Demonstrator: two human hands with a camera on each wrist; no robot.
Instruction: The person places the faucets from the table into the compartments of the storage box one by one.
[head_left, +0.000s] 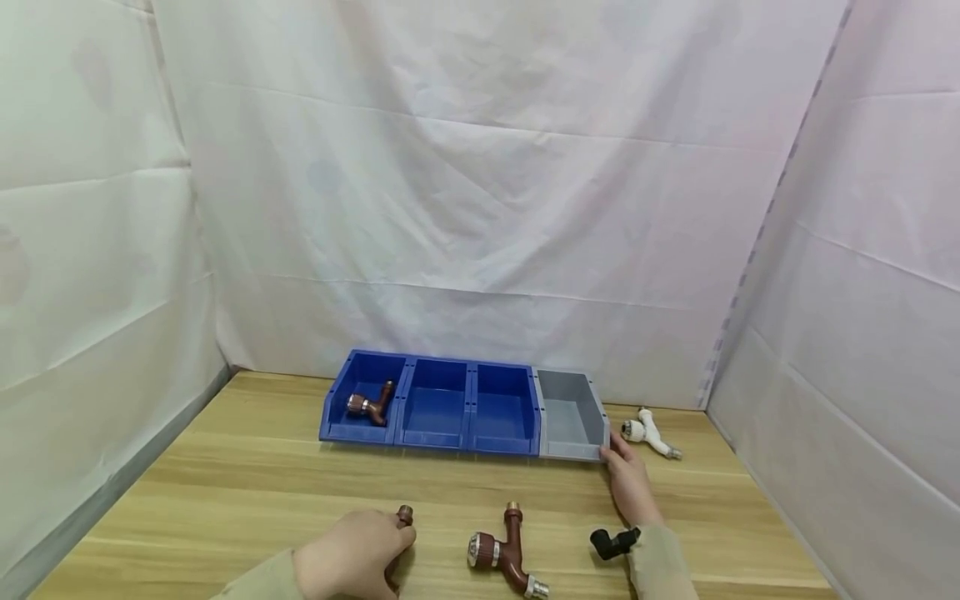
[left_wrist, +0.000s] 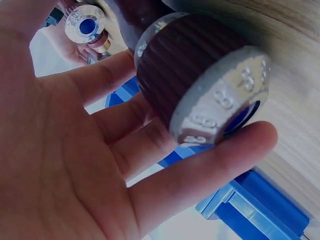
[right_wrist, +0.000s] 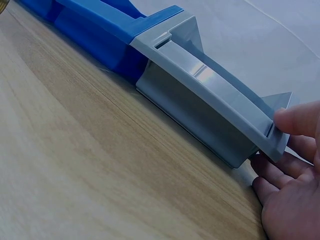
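Observation:
In the head view my left hand (head_left: 360,550) is at the front of the table, its fingers around a dark red-brown faucet (head_left: 405,515) and covering most of it. The left wrist view shows the fingers against that faucet's ribbed knob (left_wrist: 185,75), which has a silver numbered rim. With thumb on the front rim and fingers beneath, my right hand (head_left: 630,479) holds the right front corner of the grey bin (right_wrist: 200,112). A second red-brown faucet (head_left: 512,550) lies between the hands. Beneath the right wrist is a black faucet (head_left: 611,543).
Blue bins (head_left: 433,439) stand in a row left of the grey one. A red-brown faucet (head_left: 375,408) sits in the leftmost bin. Right of the grey bin lies a white faucet (head_left: 651,435). White cloth (head_left: 465,208) encloses the wooden table (head_left: 225,467) at the back and sides.

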